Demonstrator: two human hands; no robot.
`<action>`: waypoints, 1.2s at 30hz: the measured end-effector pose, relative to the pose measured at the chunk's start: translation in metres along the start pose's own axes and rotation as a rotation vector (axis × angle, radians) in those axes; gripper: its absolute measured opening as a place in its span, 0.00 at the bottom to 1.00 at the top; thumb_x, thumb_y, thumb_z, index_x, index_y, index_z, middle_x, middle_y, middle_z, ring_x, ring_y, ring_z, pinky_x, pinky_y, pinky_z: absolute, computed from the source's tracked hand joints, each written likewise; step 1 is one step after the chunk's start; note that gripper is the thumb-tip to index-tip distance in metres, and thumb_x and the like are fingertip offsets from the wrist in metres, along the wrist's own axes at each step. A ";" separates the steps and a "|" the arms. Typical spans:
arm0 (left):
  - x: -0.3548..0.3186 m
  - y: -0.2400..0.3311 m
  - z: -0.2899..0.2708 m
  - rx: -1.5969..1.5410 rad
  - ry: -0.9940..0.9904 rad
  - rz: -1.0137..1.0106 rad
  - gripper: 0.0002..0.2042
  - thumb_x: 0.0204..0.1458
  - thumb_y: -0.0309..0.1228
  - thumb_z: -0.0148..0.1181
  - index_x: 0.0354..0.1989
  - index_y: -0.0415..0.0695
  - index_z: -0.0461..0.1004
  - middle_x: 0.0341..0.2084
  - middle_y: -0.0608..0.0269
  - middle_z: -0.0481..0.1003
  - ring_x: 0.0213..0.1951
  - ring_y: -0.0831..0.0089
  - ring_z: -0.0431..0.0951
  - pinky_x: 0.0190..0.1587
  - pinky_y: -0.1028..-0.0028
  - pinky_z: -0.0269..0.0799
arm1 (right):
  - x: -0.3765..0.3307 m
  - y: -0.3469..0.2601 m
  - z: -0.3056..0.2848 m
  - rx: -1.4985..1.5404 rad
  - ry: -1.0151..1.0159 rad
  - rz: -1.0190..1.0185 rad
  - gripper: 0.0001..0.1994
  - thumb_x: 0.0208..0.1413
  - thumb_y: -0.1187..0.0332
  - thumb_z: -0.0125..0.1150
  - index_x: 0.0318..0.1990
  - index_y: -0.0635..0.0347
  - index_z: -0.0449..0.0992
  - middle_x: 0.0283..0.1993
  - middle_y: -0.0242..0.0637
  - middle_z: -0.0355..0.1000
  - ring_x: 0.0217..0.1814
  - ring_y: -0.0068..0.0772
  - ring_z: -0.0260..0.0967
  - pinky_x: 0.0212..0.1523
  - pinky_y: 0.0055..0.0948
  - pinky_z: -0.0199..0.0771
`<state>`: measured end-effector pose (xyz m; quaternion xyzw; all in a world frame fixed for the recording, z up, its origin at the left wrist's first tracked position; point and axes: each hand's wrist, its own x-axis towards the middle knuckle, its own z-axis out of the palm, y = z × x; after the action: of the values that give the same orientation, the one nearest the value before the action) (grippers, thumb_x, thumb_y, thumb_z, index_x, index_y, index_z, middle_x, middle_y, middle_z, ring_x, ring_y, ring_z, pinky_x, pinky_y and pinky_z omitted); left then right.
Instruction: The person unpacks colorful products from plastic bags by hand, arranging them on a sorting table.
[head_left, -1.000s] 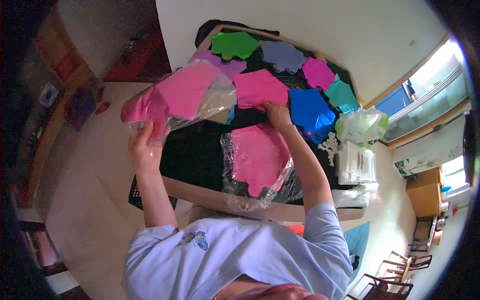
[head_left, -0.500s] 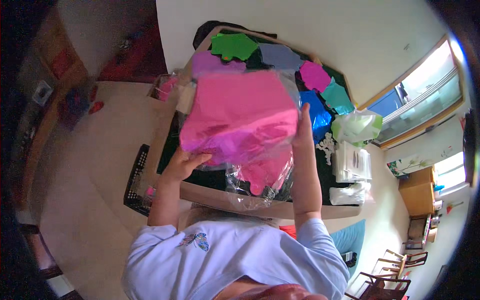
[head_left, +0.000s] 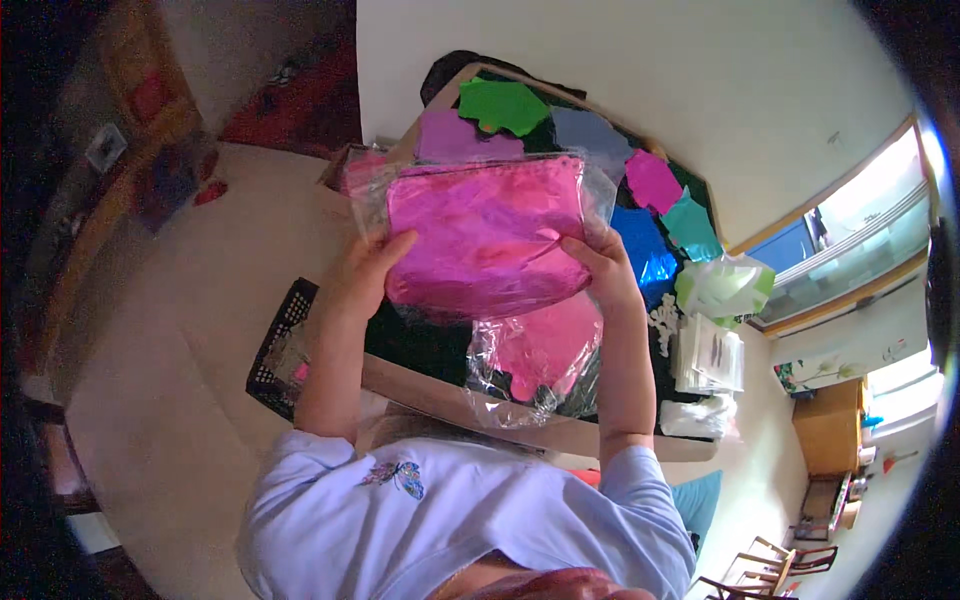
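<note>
Between my two hands is a shiny pink folded piece (head_left: pixel 480 235) inside a clear plastic bag, held up above the table. My left hand (head_left: pixel 375 265) pinches its left edge, thumb on top. The right edge is gripped by my right hand (head_left: pixel 605 265), its thumb also on top and its fingers mostly hidden behind. Clear plastic sticks out past the pink piece at both upper corners. Below it on the table lies another pink piece (head_left: pixel 555 340), partly covered by a crumpled clear plastic bag (head_left: pixel 500 375).
On the dark-topped table lie flat green (head_left: pixel 505 107), lilac (head_left: pixel 465 138), magenta (head_left: pixel 652 182), teal (head_left: pixel 692 225) and shiny blue (head_left: pixel 640 240) pieces. To the right are a green-white plastic package (head_left: pixel 725 287) and stacked clear sleeves (head_left: pixel 708 355). A black basket (head_left: pixel 283 350) stands left.
The bagged pink piece has come up flatter and more level, showing a different face. My left hand has risen along its left side, and my right thumb now lies over the right edge.
</note>
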<state>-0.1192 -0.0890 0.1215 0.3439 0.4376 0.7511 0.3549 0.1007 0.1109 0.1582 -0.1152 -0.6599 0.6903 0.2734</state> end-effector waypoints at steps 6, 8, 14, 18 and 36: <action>0.003 0.024 0.016 0.131 0.186 -0.201 0.21 0.46 0.36 0.58 0.47 0.37 0.66 0.41 0.59 0.70 0.42 0.70 0.70 0.45 0.72 0.66 | 0.012 -0.020 -0.006 0.356 -0.048 0.012 0.25 0.55 0.53 0.44 0.51 0.66 0.63 0.50 0.37 0.66 0.50 0.31 0.64 0.52 0.29 0.60; 0.005 0.019 0.015 -0.099 0.155 -0.114 0.14 0.47 0.33 0.58 0.39 0.36 0.71 0.33 0.63 0.73 0.33 0.78 0.72 0.40 0.78 0.66 | 0.024 -0.035 0.004 0.587 0.151 0.042 0.32 0.54 0.43 0.38 0.51 0.68 0.62 0.49 0.43 0.66 0.50 0.36 0.64 0.53 0.33 0.61; -0.014 0.041 0.021 0.180 0.092 -0.024 0.10 0.48 0.28 0.56 0.37 0.36 0.72 0.32 0.64 0.74 0.32 0.79 0.72 0.36 0.79 0.67 | 0.013 -0.104 0.024 -0.314 -0.069 -0.186 0.18 0.56 0.59 0.47 0.44 0.68 0.68 0.37 0.38 0.70 0.40 0.26 0.67 0.43 0.24 0.66; -0.019 0.037 0.010 0.365 0.086 -0.027 0.08 0.49 0.29 0.55 0.34 0.37 0.74 0.29 0.67 0.74 0.30 0.80 0.72 0.35 0.79 0.67 | 0.012 -0.100 0.019 -0.668 0.033 -0.071 0.06 0.51 0.76 0.53 0.36 0.67 0.72 0.29 0.30 0.70 0.30 0.15 0.64 0.32 0.15 0.63; -0.034 0.064 -0.030 0.665 0.182 0.434 0.06 0.46 0.24 0.55 0.29 0.34 0.75 0.26 0.62 0.75 0.31 0.74 0.74 0.36 0.76 0.68 | 0.018 -0.091 -0.004 -0.251 0.015 -0.363 0.09 0.55 0.70 0.48 0.39 0.65 0.69 0.37 0.42 0.68 0.41 0.34 0.67 0.42 0.31 0.67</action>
<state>-0.1411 -0.1532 0.1606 0.4565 0.6037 0.6534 0.0175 0.1088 0.1220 0.2499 -0.0327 -0.7483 0.5414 0.3818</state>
